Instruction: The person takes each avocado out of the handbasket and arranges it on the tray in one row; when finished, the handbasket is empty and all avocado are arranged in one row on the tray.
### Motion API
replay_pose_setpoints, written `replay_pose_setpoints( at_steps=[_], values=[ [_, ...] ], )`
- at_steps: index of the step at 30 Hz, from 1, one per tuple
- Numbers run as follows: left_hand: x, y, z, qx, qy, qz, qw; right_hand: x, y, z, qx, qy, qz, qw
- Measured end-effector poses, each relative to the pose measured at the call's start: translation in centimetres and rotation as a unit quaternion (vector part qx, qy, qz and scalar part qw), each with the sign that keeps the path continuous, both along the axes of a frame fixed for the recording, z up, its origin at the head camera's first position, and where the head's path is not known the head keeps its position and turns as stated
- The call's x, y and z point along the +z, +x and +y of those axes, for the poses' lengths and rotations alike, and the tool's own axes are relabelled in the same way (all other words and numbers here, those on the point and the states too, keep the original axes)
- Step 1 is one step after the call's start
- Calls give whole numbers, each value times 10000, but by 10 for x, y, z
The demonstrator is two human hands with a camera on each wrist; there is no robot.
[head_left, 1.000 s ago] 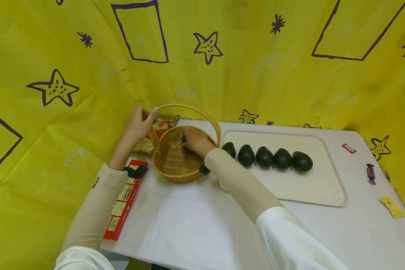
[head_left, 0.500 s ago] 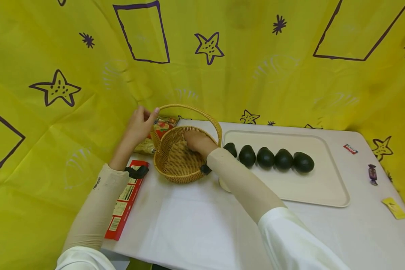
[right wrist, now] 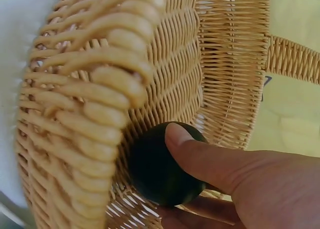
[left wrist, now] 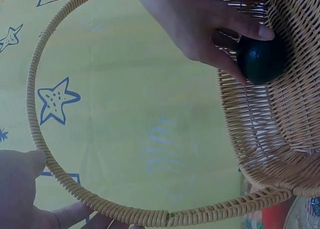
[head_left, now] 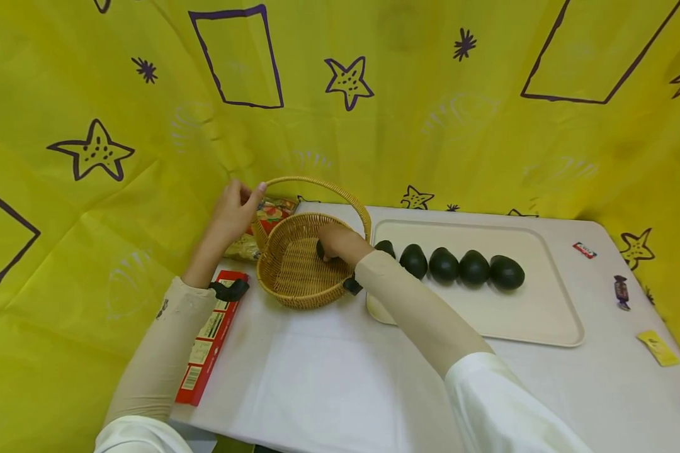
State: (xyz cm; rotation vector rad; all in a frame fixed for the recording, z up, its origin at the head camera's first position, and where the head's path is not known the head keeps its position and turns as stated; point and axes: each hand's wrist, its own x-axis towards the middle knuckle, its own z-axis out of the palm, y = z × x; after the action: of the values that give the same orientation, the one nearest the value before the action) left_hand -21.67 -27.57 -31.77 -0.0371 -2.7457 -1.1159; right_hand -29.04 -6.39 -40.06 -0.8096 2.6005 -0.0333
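Note:
A dark green avocado is inside the wicker basket, low near its right wall. My right hand reaches over the rim and grips it, thumb across the top and fingers underneath, as the right wrist view shows. In the left wrist view the same avocado lies against the woven inside. The basket's arched handle stands upright, and my left hand holds its left side between thumb and fingers. More avocados, several in a row, lie on the cream tray right of the basket.
Left of the basket lies a long red box under my left forearm. Colourful snack packets sit behind the basket. Small wrapped sweets, including a purple one and a yellow packet, lie along the table's right side. A yellow cloth hangs behind.
Inside the basket my right hand has shifted slightly right, towards the right wall, with the avocado in its grip. The left hand stays on the handle.

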Motion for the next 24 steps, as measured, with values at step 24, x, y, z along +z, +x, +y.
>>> replay_pose_setpoints(
  at_steps=[24],
  values=[
    [-1,1,-1,-32,28,26,10000,0,5,11,-77,-97,41,9999]
  ],
)
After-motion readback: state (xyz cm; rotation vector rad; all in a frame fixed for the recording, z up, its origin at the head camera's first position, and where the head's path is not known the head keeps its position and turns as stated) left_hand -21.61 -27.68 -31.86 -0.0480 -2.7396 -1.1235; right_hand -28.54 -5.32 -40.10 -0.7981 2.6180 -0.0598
